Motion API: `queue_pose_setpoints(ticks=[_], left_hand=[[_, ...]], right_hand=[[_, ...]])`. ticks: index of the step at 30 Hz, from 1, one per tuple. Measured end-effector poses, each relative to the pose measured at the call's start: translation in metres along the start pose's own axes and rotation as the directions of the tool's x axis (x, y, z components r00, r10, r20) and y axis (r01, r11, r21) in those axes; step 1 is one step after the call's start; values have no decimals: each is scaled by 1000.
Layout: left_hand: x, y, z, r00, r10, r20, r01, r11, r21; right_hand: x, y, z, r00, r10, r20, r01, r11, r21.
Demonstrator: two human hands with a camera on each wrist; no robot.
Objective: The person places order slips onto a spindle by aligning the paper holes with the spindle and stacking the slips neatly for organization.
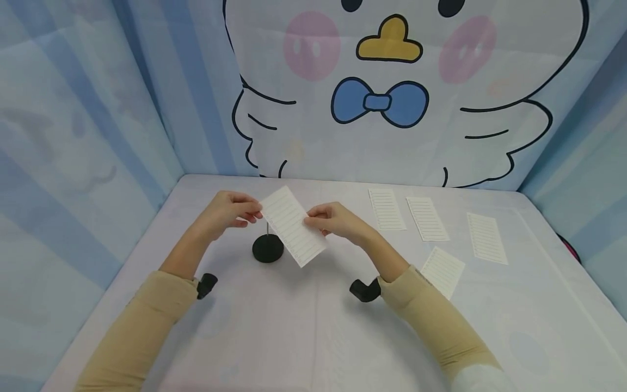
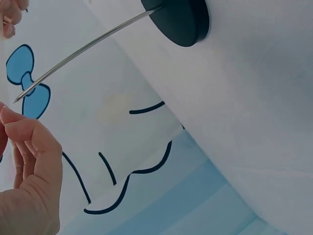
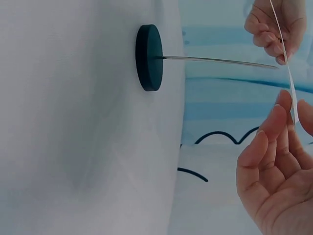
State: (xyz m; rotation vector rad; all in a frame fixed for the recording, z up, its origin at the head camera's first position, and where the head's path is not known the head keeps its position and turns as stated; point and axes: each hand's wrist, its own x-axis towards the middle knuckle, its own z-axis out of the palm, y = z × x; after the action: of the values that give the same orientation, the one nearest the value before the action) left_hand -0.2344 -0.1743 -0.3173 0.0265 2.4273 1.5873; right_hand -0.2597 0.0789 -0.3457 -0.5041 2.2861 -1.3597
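Note:
In the head view, a white lined paper slip is held tilted above the table. My left hand pinches its upper left edge, and my right hand grips the right edge between thumb and fingers. Under the slip stands a bill spike with a round black base; the paper covers most of its rod in that view. From the left wrist, the thin metal rod shows a pointed tip close to the left fingertips. The right wrist view has the slip nearly edge-on, right by the rod's tip.
Several more lined slips lie on the right side of the table: two at the back, one slip farther right, one slip nearer the right forearm. A cartoon-printed curtain hangs behind the table. Black wrist cameras jut inward from both sleeves.

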Motion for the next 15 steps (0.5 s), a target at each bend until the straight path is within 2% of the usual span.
queue_pose_setpoints(ticks=[7, 15], left_hand=[[-1, -2, 1, 1000, -17, -20, 16, 998, -68], [3, -4, 4, 998, -65, 2, 65, 997, -35]], right_hand=[[-10, 10, -1, 998, 49, -34, -45, 993, 109], [-7, 22, -3, 996, 84, -23, -77, 972, 220]])
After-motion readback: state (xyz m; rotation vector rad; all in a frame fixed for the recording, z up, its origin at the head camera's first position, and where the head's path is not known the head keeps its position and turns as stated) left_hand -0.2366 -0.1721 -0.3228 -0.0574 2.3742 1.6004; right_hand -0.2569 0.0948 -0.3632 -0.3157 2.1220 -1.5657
